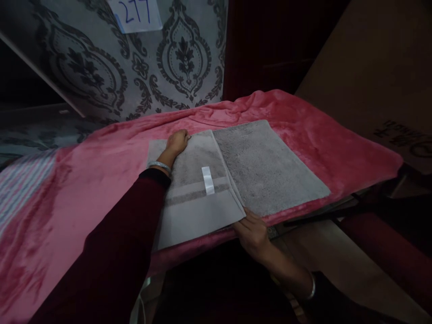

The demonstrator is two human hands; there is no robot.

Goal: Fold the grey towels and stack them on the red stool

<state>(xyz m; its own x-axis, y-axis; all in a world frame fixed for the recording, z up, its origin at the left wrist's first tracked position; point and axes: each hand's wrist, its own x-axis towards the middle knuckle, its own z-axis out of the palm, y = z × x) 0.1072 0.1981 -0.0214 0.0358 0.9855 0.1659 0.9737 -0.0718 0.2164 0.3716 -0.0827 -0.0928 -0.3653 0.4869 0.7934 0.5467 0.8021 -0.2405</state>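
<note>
A grey towel (266, 166) lies partly folded on a pink plush blanket. Its left part is doubled over, showing a smoother light band (199, 220) along the near edge and a small white label (208, 180). My left hand (177, 142) is closed at the far edge of the folded part, knuckles up, with its fingertips hidden. At the near edge, my right hand (253, 231) pinches the corner of the folded layer. The single layer of towel spreads flat to the right of the fold.
The pink blanket (108, 171) covers the work surface, with a striped patch (25, 184) at left. Behind stands a patterned grey panel (141, 67) bearing a paper marked 277 (137, 15). A cardboard box (374, 85) stands at right.
</note>
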